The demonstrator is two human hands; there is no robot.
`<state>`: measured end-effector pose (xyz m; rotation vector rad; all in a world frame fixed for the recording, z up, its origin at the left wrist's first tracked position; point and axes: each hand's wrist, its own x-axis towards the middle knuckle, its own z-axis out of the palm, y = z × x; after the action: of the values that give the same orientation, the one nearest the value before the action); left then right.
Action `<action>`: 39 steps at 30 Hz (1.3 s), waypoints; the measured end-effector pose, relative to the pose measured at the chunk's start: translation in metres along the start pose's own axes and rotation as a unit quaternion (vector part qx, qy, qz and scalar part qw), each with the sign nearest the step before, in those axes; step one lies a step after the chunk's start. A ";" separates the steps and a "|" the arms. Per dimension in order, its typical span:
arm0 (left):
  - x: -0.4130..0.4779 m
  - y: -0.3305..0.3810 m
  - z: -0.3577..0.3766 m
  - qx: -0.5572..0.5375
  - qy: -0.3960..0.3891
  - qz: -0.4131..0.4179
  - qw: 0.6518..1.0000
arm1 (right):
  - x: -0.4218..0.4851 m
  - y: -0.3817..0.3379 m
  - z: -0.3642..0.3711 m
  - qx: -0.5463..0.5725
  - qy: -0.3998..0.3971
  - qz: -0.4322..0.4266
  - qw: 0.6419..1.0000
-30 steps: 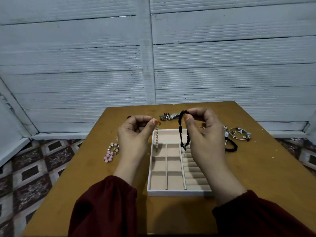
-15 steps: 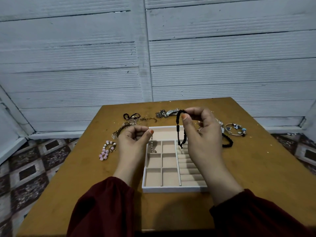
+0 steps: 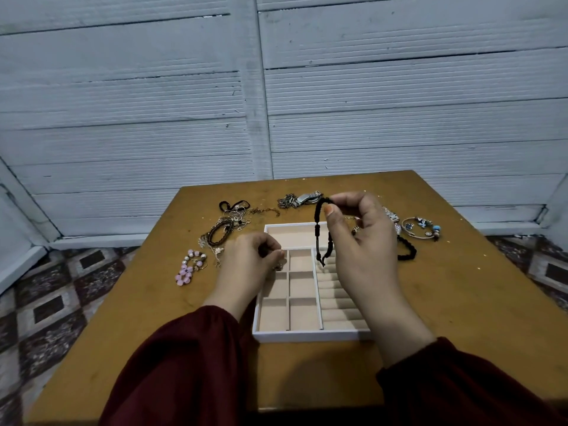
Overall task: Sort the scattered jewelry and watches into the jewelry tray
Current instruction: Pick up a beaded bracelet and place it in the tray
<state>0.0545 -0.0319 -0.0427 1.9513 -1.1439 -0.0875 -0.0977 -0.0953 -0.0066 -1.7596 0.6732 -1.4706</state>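
right hand (image 3: 362, 241) pinching black bracelet (image 3: 319, 232) above tray (image 3: 310, 336)

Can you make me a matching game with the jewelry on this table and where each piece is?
Things:
1. black cord bracelet
2. pink bead bracelet
3. silver watch
4. charm bangle

Places:
A. far edge of the table, behind the tray
B. dangling from the right hand
C. on the table, right of the tray
D. on the table, left of the tray

Pairs: 1-B, 2-D, 3-A, 4-C
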 end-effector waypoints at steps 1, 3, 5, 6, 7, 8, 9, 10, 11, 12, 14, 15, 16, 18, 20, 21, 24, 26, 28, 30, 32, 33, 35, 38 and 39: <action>0.002 -0.001 0.001 0.023 -0.006 0.010 1.000 | 0.000 0.000 0.000 -0.002 0.001 0.000 1.000; 0.005 -0.004 0.003 0.059 -0.022 0.022 0.998 | 0.000 0.000 0.000 -0.002 0.001 0.000 1.000; 0.007 -0.007 0.003 0.069 -0.033 0.018 0.997 | 0.000 0.000 0.000 0.000 0.001 0.002 1.000; 0.008 -0.008 0.003 0.077 -0.033 0.016 0.996 | 0.000 0.000 0.001 0.002 0.000 0.003 1.000; 0.009 -0.009 0.003 0.092 -0.030 0.015 0.995 | 0.000 0.000 0.001 0.001 0.000 0.003 1.000; 0.010 -0.011 0.003 0.113 -0.029 0.018 0.993 | 0.000 0.000 0.001 -0.001 -0.001 0.003 1.000; 0.010 -0.011 0.003 0.137 -0.030 0.019 0.990 | 0.000 0.000 0.001 -0.004 -0.001 0.004 1.000; 0.011 -0.010 0.002 0.159 -0.032 0.019 0.987 | 0.000 0.000 0.001 -0.005 0.000 0.004 1.000; 0.011 -0.010 0.002 0.177 -0.036 0.017 0.983 | 0.000 -0.001 0.001 -0.005 0.001 0.004 1.000; 0.010 -0.009 0.002 0.189 -0.043 0.015 0.981 | 0.000 -0.001 0.001 -0.004 0.003 0.003 1.000; 0.009 -0.009 0.001 0.197 -0.059 0.006 0.979 | 0.000 -0.001 0.001 -0.005 0.002 0.003 1.000; 0.009 -0.008 0.001 0.195 -0.067 0.002 0.978 | 0.000 0.000 0.001 -0.007 0.000 0.003 1.000; 0.008 -0.009 0.001 0.193 -0.075 -0.001 0.978 | -0.001 0.000 0.001 -0.009 -0.003 0.003 1.000; 0.007 -0.009 0.000 0.185 -0.084 0.006 0.979 | -0.001 0.001 0.001 -0.011 -0.005 0.000 1.000; 0.005 -0.010 -0.002 0.154 -0.064 0.017 0.986 | -0.001 0.001 0.001 -0.010 -0.004 -0.004 1.000; 0.003 -0.010 -0.004 0.134 -0.042 0.020 0.990 | -0.001 0.001 0.001 -0.009 -0.004 -0.005 1.000; -0.005 -0.015 -0.012 0.117 0.033 0.019 0.992 | -0.002 0.002 0.001 -0.002 -0.008 -0.001 1.000; -0.015 -0.022 -0.016 0.139 0.040 0.021 0.989 | -0.002 0.002 0.001 0.000 -0.009 -0.001 1.000; -0.026 -0.031 -0.019 0.174 0.010 0.012 0.985 | -0.002 0.002 0.001 0.000 -0.009 0.001 1.000; -0.037 -0.039 -0.020 0.223 -0.034 -0.006 0.974 | -0.002 0.002 0.002 -0.001 -0.010 0.003 1.000; -0.047 -0.044 -0.020 0.259 -0.063 -0.015 0.964 | -0.002 0.002 0.004 -0.003 -0.012 0.004 1.000; -0.051 -0.045 -0.021 0.266 -0.068 -0.015 0.961 | -0.003 0.003 0.005 -0.005 -0.012 0.004 1.000; -0.057 -0.046 -0.024 0.272 -0.078 -0.017 0.959 | -0.003 0.003 0.007 -0.009 -0.014 0.003 1.000; -0.062 -0.044 -0.027 0.284 -0.092 -0.023 0.954 | -0.004 0.004 0.010 -0.009 -0.021 0.007 1.000; -0.062 -0.043 -0.027 0.290 -0.100 -0.027 0.952 | -0.005 0.003 0.012 -0.012 -0.023 0.007 1.000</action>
<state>0.0599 0.0405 -0.0758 2.5373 -1.3554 0.0296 -0.0870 -0.0914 -0.0129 -1.7976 0.6809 -1.4132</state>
